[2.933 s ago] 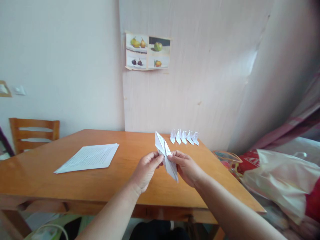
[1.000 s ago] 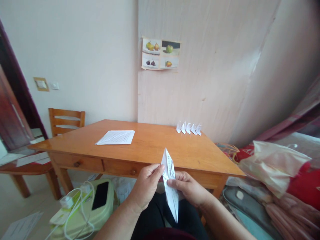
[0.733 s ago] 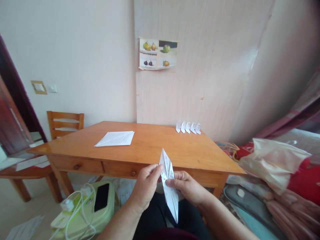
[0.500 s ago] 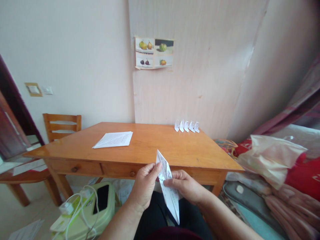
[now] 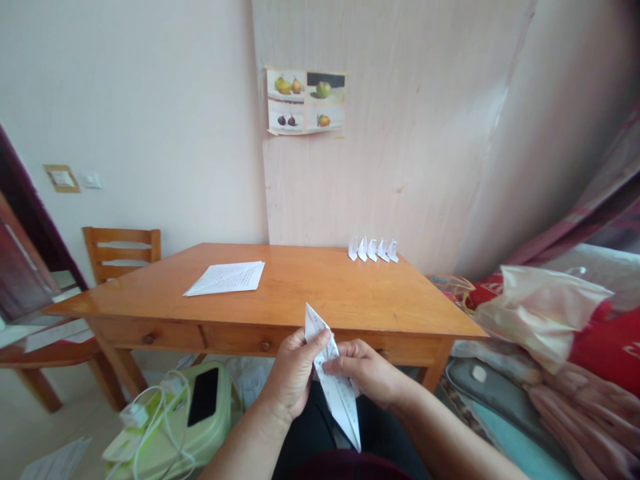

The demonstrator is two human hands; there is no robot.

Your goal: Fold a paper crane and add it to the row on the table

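Note:
A long, pointed piece of folded paper (image 5: 337,393) with printed marks is held over my lap, in front of the table edge. My left hand (image 5: 294,373) pinches its upper part, the thumb lying across the printed face. Lower on the right edge, my right hand (image 5: 367,370) grips it between thumb and bent fingers. One sharp tip points up toward the table and the other hangs down toward my lap. Fingers behind the paper are partly hidden. Several small folded paper figures (image 5: 373,250) stand in a row at the table's back right.
A stack of printed sheets (image 5: 225,277) lies on the left of the wooden table (image 5: 295,287). Below left, a pale green box (image 5: 215,427) carries a black phone (image 5: 203,397) and white cables. Bags (image 5: 543,313) and clothes are piled at right. A wooden chair (image 5: 123,253) stands behind left.
The folded paper has tilted, its upper tip shifting slightly left. My left thumb now lies further across its face. My right hand still grips the right edge.

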